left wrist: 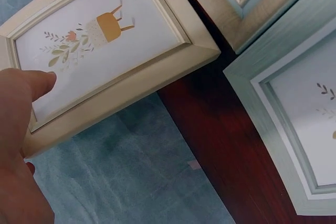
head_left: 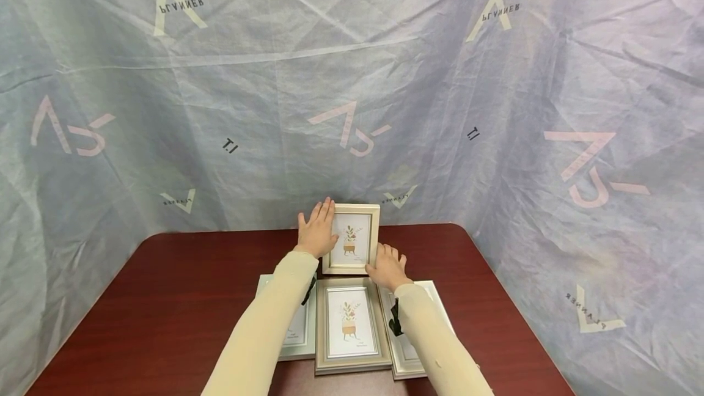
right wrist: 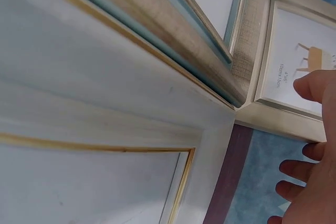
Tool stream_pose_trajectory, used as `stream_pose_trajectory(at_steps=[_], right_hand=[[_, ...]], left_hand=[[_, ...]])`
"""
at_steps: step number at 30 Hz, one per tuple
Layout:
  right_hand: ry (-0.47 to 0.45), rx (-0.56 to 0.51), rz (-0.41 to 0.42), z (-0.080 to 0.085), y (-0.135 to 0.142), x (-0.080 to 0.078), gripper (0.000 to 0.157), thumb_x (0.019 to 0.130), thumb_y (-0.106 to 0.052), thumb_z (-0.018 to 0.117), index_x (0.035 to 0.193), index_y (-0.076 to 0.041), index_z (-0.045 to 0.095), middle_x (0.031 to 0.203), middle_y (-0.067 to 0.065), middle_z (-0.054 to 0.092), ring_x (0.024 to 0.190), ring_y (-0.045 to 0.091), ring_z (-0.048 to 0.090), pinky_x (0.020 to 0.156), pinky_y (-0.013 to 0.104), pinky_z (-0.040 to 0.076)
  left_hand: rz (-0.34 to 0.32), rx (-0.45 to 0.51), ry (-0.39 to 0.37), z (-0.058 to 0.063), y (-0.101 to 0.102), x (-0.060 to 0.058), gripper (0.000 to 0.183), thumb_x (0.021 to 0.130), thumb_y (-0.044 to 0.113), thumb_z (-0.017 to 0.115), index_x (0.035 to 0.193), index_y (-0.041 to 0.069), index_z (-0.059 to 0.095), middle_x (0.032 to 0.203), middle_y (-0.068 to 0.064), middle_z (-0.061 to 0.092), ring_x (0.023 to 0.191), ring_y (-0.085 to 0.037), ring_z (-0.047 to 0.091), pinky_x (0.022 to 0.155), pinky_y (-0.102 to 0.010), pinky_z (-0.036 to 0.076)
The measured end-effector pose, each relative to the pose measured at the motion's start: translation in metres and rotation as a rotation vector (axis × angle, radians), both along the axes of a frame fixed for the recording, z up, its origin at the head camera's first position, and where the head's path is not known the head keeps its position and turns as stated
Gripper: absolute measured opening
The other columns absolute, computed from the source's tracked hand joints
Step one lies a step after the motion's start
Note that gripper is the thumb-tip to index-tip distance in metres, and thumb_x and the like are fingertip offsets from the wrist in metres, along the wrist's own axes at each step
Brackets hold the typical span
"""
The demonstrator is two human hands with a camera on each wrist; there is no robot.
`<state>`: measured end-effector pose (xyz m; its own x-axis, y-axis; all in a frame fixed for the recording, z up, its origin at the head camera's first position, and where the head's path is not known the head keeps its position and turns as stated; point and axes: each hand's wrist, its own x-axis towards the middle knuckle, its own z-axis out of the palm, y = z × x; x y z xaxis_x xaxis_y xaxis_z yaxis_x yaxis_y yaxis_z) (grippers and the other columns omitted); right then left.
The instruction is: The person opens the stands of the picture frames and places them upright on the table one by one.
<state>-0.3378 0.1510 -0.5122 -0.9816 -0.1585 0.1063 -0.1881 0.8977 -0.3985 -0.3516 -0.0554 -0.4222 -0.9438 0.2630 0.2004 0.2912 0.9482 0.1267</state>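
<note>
A cream picture frame [head_left: 351, 243] with a potted-plant print stands nearly upright near the table's back edge. My left hand [head_left: 317, 230] holds its left side near the top; in the left wrist view the thumb [left wrist: 42, 83] lies over the front and the other fingers are mostly hidden behind. At the lower right side, my right hand [head_left: 388, 267] pinches the frame, thumb [right wrist: 311, 85] in front, with the other fingers loosely bent beside the edge. Just in front lies a champagne-coloured picture frame [head_left: 349, 322], between a pale green frame [head_left: 310, 335] and a white frame [head_left: 431, 292].
The dark red table [head_left: 137, 310] extends to both sides of the frames. Behind it hangs a grey-blue printed cloth [head_left: 275, 109], which also runs along the left and right. My forearms partly cover the two outer frames.
</note>
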Motion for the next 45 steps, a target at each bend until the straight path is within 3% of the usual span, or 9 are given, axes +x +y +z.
stream_pose_trajectory(at_steps=[5,19,45], right_hand=[[-0.006,-0.015,0.0,0.003,-0.001,0.002,0.073,0.095,-0.03,0.062,0.149,0.006,0.031,0.149,0.027,0.035,0.138,0.044,0.028,0.107,0.066,0.016],[0.004,-0.004,0.0,0.004,-0.002,0.007,0.071,0.094,-0.03,0.064,0.148,0.007,0.034,0.147,0.028,0.037,0.136,0.044,0.03,0.104,0.064,0.019],[0.03,0.014,0.01,0.009,0.004,0.011,0.068,0.096,-0.029,0.062,0.148,0.005,0.035,0.146,0.028,0.038,0.134,0.046,0.031,0.102,0.065,0.021]], left_hand=[[0.009,-0.022,-0.031,-0.003,-0.002,-0.005,0.09,0.098,0.034,0.062,0.16,0.01,0.001,0.167,-0.006,0.003,0.152,-0.025,0.007,0.113,-0.064,0.011],[-0.007,0.023,-0.013,-0.004,-0.006,-0.004,0.081,0.096,0.021,0.063,0.159,0.007,0.015,0.164,-0.01,0.017,0.15,-0.028,0.014,0.112,-0.064,0.014],[-0.013,0.013,0.013,-0.003,-0.006,-0.003,0.076,0.096,0.015,0.055,0.16,0.008,0.014,0.165,-0.008,0.016,0.15,-0.027,0.016,0.112,-0.062,0.015]])
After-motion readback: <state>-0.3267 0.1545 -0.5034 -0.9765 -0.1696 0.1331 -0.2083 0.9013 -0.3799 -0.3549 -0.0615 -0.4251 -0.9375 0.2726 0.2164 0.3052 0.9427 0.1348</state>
